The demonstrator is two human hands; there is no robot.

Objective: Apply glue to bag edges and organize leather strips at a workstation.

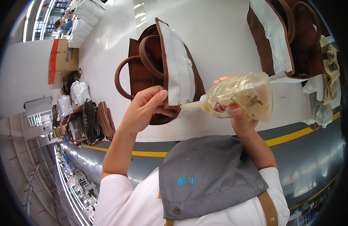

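Observation:
On the white table in front of me stands a brown handbag [140, 81] with two round handles and a white panel [177, 60] along its side. My left hand [149, 103] pinches the brown edge at the bag's near corner. My right hand [240, 116] is wrapped round a translucent, yellowish squeeze bottle [253, 94], tilted nearly level. Its narrow nozzle points left and meets the near corner of the white panel, close to my left fingertips. Whether anything flows from the tip is too small to tell.
Another brown bag [272, 41] with a white panel stands at the far right, beside beige pieces [330, 71] and clear plastic bags [322, 113]. At left are a cardboard box [63, 60], plastic-wrapped bundles [79, 94] and dark folded bags [91, 122]. The white tabletop [215, 34] ends near my apron.

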